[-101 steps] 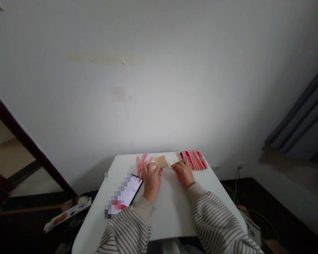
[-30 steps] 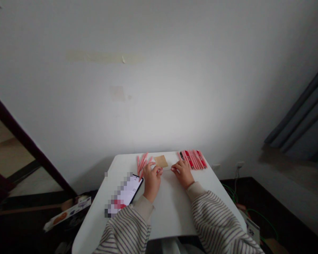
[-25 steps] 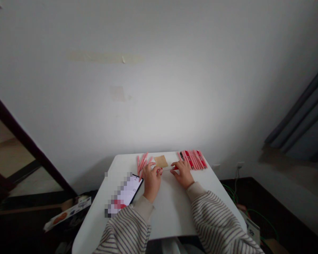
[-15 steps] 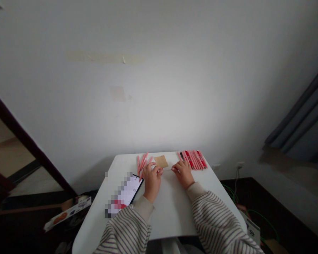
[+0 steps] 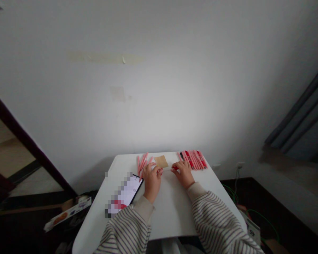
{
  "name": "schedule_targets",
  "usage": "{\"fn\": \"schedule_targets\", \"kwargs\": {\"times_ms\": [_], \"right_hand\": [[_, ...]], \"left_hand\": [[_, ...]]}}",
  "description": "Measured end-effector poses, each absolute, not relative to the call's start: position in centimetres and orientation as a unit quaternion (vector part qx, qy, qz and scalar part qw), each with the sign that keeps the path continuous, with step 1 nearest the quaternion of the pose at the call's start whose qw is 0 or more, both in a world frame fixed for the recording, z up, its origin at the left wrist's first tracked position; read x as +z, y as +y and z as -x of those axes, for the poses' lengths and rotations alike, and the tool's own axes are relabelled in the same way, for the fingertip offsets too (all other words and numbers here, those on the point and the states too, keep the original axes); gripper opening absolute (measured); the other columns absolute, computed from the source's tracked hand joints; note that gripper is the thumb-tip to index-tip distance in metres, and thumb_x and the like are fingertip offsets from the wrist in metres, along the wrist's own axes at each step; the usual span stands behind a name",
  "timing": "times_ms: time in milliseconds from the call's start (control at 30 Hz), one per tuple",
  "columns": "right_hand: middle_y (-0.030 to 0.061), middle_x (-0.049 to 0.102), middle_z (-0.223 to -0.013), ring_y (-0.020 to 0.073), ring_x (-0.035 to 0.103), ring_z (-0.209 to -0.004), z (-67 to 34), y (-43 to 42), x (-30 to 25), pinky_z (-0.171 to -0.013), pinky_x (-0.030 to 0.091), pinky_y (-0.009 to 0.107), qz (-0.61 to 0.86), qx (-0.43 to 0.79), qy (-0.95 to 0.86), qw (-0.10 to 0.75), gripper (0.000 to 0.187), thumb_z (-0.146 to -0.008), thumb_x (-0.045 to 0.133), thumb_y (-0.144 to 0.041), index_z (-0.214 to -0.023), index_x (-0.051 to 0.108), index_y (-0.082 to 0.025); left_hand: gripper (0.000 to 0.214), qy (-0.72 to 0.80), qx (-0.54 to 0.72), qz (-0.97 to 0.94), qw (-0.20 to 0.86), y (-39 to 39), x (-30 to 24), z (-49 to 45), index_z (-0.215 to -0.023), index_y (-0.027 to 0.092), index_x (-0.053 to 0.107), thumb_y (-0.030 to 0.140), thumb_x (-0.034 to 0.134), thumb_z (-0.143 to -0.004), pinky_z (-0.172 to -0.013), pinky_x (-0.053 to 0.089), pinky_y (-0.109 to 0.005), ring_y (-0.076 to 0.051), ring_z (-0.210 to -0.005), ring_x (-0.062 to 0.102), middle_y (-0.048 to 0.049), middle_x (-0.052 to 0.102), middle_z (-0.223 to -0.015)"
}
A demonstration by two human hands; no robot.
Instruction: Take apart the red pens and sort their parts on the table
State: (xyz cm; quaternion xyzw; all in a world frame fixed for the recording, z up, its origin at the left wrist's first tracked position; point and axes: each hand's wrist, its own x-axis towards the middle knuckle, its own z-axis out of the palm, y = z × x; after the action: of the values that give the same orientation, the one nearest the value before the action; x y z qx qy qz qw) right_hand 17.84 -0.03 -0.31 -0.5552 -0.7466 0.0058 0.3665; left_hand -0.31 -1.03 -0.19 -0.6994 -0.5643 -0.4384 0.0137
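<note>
Left hand (image 5: 151, 179) and right hand (image 5: 184, 173) pinch a slim pen (image 5: 175, 168) by its ends; a slip could flick it into the pen row (image 5: 194, 159) at one o'clock.

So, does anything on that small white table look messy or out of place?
Only mildly: the loose pink pen tubes at the back left lie fanned at different angles, while the red-and-pink pens at the back right sit in a tidy row. Nothing looks spilled or broken.
</note>
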Motion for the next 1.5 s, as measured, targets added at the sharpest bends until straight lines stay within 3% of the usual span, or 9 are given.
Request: {"fn": "schedule_targets", "kwargs": {"times_ms": [233,467,633,833,1067,1267,1500], "right_hand": [[0.0028,0.065,-0.086,0.0222,0.048,-0.096,-17.92,0.10,-0.44,-0.089,0.030,0.037,0.551,-0.003,-0.749,0.368,0.016,-0.089,0.056,-0.037,-0.084,0.067,-0.026],[0.0043,0.067,-0.095,0.0232,0.051,-0.100,-18.04,0.21,-0.70,-0.091,0.032,0.038,0.544,0.019,-0.736,0.402,0.024,-0.083,0.063,-0.041,-0.102,0.064,-0.026],[0.0022,0.067,-0.090,0.0227,0.050,-0.098,-18.03,0.26,-0.71,-0.092,0.030,0.039,0.546,0.016,-0.740,0.394,0.013,-0.084,0.063,-0.037,-0.089,0.065,-0.025],[0.0021,0.066,-0.084,0.0223,0.050,-0.096,-17.99,0.28,-0.70,-0.090,0.030,0.039,0.548,0.001,-0.747,0.377,0.015,-0.087,0.058,-0.038,-0.084,0.067,-0.026],[0.0038,0.066,-0.095,0.0240,0.050,-0.100,-18.00,0.17,-0.71,-0.091,0.031,0.039,0.551,0.000,-0.737,0.390,0.027,-0.085,0.059,-0.045,-0.107,0.063,-0.029],[0.0022,0.067,-0.088,0.0236,0.049,-0.098,-17.99,0.15,-0.73,-0.093,0.028,0.041,0.545,-0.008,-0.745,0.384,0.016,-0.086,0.060,-0.042,-0.087,0.066,-0.027],[0.0024,0.067,-0.083,0.0225,0.048,-0.095,-17.97,0.16,-0.59,-0.094,0.027,0.043,0.546,-0.002,-0.748,0.378,0.017,-0.087,0.058,-0.040,-0.083,0.068,-0.027]], "left_hand": [[0.007,-0.561,-0.441,0.701,0.013,-1.07,-0.24,0.32,-0.081,0.022,0.067,0.026,0.063,-0.078,-0.097,0.040,-0.047,-0.025,-0.107,0.049,-0.0067,0.056,-0.108],[0.016,-0.570,-0.435,0.696,0.041,-0.96,-0.31,0.36,-0.080,0.020,0.068,0.029,0.055,-0.083,-0.096,0.040,-0.047,-0.025,-0.106,0.050,-0.0086,0.058,-0.106],[0.011,-0.565,-0.437,0.699,0.034,-0.99,-0.40,0.35,-0.079,0.020,0.067,0.028,0.060,-0.080,-0.095,0.040,-0.047,-0.025,-0.106,0.049,-0.0076,0.058,-0.107],[0.007,-0.565,-0.436,0.700,0.023,-1.07,-0.25,0.34,-0.082,0.022,0.067,0.027,0.062,-0.078,-0.095,0.040,-0.047,-0.025,-0.106,0.048,-0.0066,0.057,-0.107],[0.013,-0.566,-0.435,0.698,0.046,-1.05,-0.14,0.31,-0.078,0.021,0.068,0.028,0.057,-0.081,-0.095,0.040,-0.048,-0.025,-0.105,0.049,-0.0083,0.058,-0.105],[0.013,-0.565,-0.429,0.703,0.040,-1.04,-0.17,0.36,-0.079,0.021,0.068,0.029,0.058,-0.081,-0.096,0.040,-0.048,-0.025,-0.105,0.049,-0.0080,0.058,-0.105],[0.008,-0.558,-0.424,0.713,0.031,-0.87,-0.39,0.49,-0.078,0.022,0.067,0.026,0.060,-0.079,-0.095,0.040,-0.046,-0.024,-0.106,0.049,-0.0067,0.057,-0.105]]}}
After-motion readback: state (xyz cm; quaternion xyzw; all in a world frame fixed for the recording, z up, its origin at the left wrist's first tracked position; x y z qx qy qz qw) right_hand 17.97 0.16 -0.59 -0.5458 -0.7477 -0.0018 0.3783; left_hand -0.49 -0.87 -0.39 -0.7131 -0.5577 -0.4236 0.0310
